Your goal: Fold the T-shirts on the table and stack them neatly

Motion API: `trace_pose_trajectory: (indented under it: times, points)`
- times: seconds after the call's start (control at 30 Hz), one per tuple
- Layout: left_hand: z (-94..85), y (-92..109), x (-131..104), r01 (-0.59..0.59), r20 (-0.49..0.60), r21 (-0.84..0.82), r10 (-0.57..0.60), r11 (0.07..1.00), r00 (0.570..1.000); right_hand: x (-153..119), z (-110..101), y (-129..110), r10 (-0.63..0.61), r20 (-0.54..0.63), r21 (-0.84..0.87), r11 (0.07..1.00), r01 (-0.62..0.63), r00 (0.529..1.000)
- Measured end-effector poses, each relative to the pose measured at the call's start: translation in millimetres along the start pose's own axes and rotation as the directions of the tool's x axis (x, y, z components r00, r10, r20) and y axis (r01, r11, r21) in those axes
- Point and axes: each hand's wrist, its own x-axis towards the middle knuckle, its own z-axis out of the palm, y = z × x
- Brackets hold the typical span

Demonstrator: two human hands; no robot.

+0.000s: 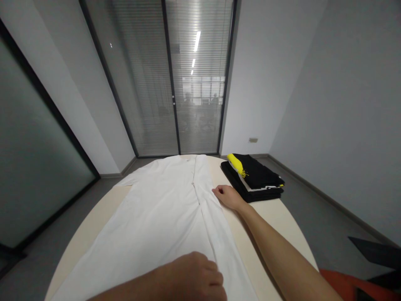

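A white garment (150, 209) with a buttoned front lies spread over the round table (84, 234), one sleeve reaching toward the far left edge. My right hand (228, 196) is closed at the garment's right edge, its fingertips pinching the white cloth. Low in the view, my left hand (197, 276) is curled over the near part of the garment. Its fingers are bent together, and what they hold, if anything, is hidden beneath them. Loose creases run across the cloth between the two hands.
A stack of folded black clothes (260, 173) with a yellow patch sits at the table's far right, just beyond my right hand. A red and black object (351, 284) is at the lower right, past the table edge. Glass doors stand behind the table.
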Motion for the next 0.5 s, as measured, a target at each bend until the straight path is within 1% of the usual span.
trace_pose_trajectory:
  times: [0.07, 0.13, 0.23, 0.3, 0.4, 0.5]
  points:
    - [-0.7, 1, -2, -0.020, -0.006, -0.012, 0.020, 1.000, 1.000, 0, 0, 0, -0.007, -0.004, 0.001, 1.000, 0.007, 1.000]
    - [-0.3, 0, -5, -0.007, -0.024, -0.057, 0.006, 0.998, 1.000, 0, 0, 1, -0.015, -0.007, -0.008, 1.000, 0.015, 1.000]
    - [6.0, 1, -7, 0.009, -0.037, -0.076, -0.012, 0.997, 0.999, 0, 1, 1, -0.017, -0.009, -0.020, 1.000, 0.017, 1.000]
    - [14.9, 2, -7, 0.012, -0.045, -0.063, -0.015, 0.998, 0.999, 0, 1, 1, -0.015, -0.012, -0.021, 1.000, 0.015, 1.000]
    - [33.7, 5, -4, 0.008, -0.070, -0.083, -0.014, 0.997, 0.997, 0, 0, -1, -0.010, -0.006, -0.023, 1.000, 0.010, 1.000]
    - [48.1, 9, 0, 0.024, -0.038, -0.086, -0.027, 0.996, 0.999, -1, 0, -4, 0.020, -0.013, -0.029, 0.999, -0.020, 1.000]
